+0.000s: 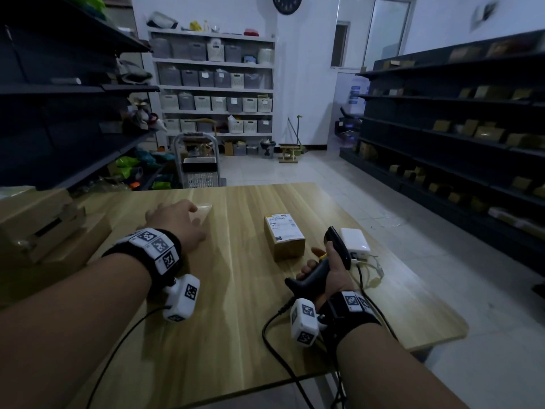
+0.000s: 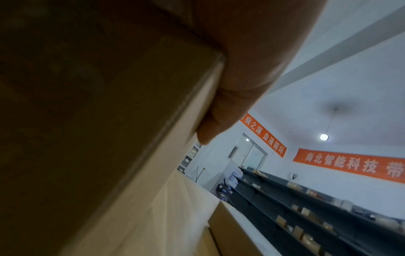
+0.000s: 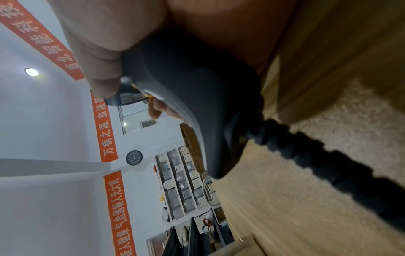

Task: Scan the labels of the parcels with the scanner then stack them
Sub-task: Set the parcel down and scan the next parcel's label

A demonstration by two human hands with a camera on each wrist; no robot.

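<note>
1. Right hand (image 1: 330,270) is wrapped around the grip of the scanner (image 1: 336,249), forefinger by the yellow trigger. Scanner head points up and away, not yet aimed at any label; looks like a ready grip between scans.
2. Labelled parcel (image 1: 284,236) lies on the table (image 1: 236,305), label face up, just left of the scanner. That orientation suits a scan without turning it.
3. Left hand (image 1: 177,222) is clamped over a second parcel (image 1: 203,212) near the far left of the table. The left wrist view shows the thumb (image 2: 217,121) curled over a box edge. Probably being pulled in for scanning or moved to a stack; cannot tell which.
4. Larger cardboard boxes (image 1: 38,222) are piled at the table's left edge, likely the stack site.
5. White adapter box (image 1: 355,239) sits just right of the scanner, with cables.
6. Containers: back shelf (image 1: 215,84) holds rows of grey and white bins; contents not readable. Dark side racks (image 1: 460,128) hold small brown boxes.
</note>
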